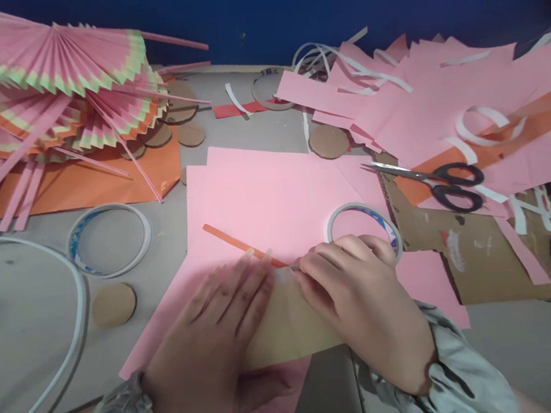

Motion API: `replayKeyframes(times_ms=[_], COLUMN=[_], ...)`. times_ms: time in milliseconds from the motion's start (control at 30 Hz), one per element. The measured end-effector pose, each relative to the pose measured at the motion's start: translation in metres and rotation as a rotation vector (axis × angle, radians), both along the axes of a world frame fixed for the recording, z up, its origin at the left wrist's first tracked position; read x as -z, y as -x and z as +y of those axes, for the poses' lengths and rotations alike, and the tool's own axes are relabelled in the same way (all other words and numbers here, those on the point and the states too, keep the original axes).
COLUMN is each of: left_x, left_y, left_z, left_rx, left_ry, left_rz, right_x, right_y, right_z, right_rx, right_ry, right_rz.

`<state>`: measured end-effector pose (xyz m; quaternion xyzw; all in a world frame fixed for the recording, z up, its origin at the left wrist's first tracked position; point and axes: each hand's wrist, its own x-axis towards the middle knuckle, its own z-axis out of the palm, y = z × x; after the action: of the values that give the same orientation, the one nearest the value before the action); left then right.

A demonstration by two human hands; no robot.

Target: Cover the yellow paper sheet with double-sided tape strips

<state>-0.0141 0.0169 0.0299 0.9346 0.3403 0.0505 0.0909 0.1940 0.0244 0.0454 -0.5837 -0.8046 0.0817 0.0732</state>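
Observation:
My left hand (219, 325) lies flat, fingers stretched out, on a pale yellow sheet (289, 324). Its fingertips touch an orange paper strip (232, 239) along the sheet's far edge, which slants across pink paper (263, 181). Close by on the right, my right hand (360, 296) is closed, its fingers curled over a roll of white tape (332, 218) with a blue-printed core. The thumb and forefinger pinch at the yellow sheet's far edge, beside the strip. Whatever lies between those fingertips is mostly hidden, possibly a tape end.
Pleated paper fans (60, 59) are piled at far left over orange paper (152, 174). A tape ring (147, 237) and a cardboard disc (114, 304) lie left. Black-handled scissors (431, 179) rest at right, beside pink sheets (422, 97) and white tape scraps (518, 215) on cardboard (492, 274).

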Motion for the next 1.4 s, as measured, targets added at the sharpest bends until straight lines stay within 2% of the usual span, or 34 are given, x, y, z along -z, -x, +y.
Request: replayKeyframes(times_ms=[67, 233, 400, 633, 833, 933, 1100, 1200, 1400], left_x=[-0.001, -0.004, -0.004, -0.010, -0.023, -0.028, -0.026, -0.023, -0.023], left_y=[-0.001, -0.006, -0.006, 0.012, 0.037, 0.037, 0.015, 0.009, 0.028], left_z=[0.002, 0.008, 0.004, -0.009, -0.020, -0.023, -0.006, 0.006, 0.010], left_rx=[-0.012, 0.053, 0.011, -0.029, -0.113, -0.135, 0.002, 0.036, 0.036], left_ry=[-0.003, 0.035, 0.008, -0.058, -0.071, -0.060, -0.064, -0.036, 0.011], left_rz=[-0.013, 0.023, 0.039, 0.118, 0.166, 0.170, 0.134, 0.123, 0.102], right_x=[0.000, 0.001, 0.003, 0.002, 0.003, 0.001, -0.001, 0.000, 0.000], right_y=[0.001, 0.002, 0.003, 0.003, 0.002, 0.002, 0.003, 0.004, 0.003], right_z=[0.000, 0.000, 0.001, 0.000, -0.001, -0.002, -0.002, -0.002, -0.001], right_rx=[0.003, 0.001, -0.006, -0.007, -0.027, -0.043, -0.050, -0.042, -0.045], right_ry=[-0.011, -0.027, -0.020, -0.010, -0.029, -0.006, -0.017, -0.035, -0.019], right_rz=[-0.001, -0.013, -0.035, -0.007, 0.009, -0.009, -0.029, -0.029, -0.028])
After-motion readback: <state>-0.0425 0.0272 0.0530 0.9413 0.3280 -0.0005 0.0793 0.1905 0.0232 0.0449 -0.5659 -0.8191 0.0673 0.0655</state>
